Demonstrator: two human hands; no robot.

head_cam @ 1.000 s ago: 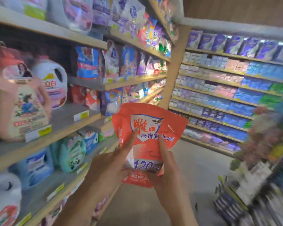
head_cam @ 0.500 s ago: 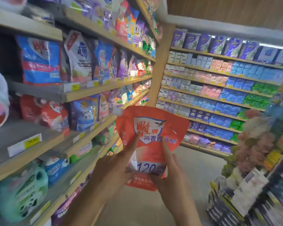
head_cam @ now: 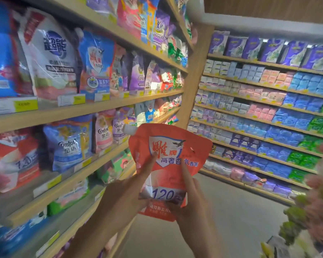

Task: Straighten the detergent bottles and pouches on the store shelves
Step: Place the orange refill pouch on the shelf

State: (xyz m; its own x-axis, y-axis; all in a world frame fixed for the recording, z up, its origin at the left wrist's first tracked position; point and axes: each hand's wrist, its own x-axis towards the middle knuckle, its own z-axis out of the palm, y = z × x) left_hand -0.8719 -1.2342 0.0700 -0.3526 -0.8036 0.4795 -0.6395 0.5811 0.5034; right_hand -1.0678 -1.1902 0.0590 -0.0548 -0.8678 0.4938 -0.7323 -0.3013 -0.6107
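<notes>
Beside the shelves (head_cam: 104, 106), left hand (head_cam: 128, 200) and right hand (head_cam: 194, 205) grip one orange pouch (head_cam: 168, 151) — not yet placed, so straightening likely remains

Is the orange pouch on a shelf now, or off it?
Off. The left hand and right hand hold the orange pouch upright in the air, its white cap on top.

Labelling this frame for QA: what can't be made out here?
Head view: bottom print of the orange pouch, partly covered by the left hand and right hand.
Head view: both hands' fingers behind the pouch, hidden by it.
Head view: shelf price tags, too blurred to read.
Head view: pink and green items at the right edge, blurred and cut off.
</notes>
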